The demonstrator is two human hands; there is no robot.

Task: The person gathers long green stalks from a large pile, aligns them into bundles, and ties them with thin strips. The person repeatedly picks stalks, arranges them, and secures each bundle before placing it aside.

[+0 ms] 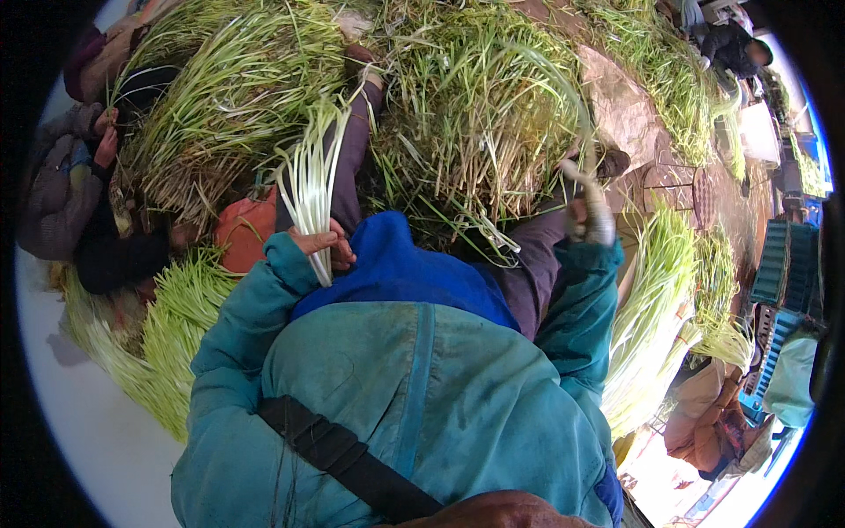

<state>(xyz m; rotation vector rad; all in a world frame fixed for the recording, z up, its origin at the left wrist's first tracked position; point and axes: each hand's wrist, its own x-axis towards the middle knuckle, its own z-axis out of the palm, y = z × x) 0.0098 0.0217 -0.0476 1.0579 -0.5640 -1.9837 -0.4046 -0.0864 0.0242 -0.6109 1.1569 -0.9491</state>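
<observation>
My left hand (320, 247) grips a small bunch of peeled white stalks (318, 171), which look like garlic greens. Their white ends stick out below the fingers, and the leafy tops point away from me. To the right, over my thigh, my right hand (581, 218) is blurred by motion. It holds a long green stalk (577, 99) whose leaf arcs up and back; whether it is one or more is unclear. Between my legs lies a large heap of unpeeled stalks (485, 132), with brownish stem ends towards me. A few loose peeled strips (492, 231) rest at its near edge.
Another stalk heap (231, 99) lies left, beside a seated person (72, 171) handling stalks. Pale cleaned stalks are piled at left (178, 330) and right (650, 317). A red-orange bag (245, 228) is by my left knee. Blue crates (779, 336) stand right. Another person (729, 49) is far right.
</observation>
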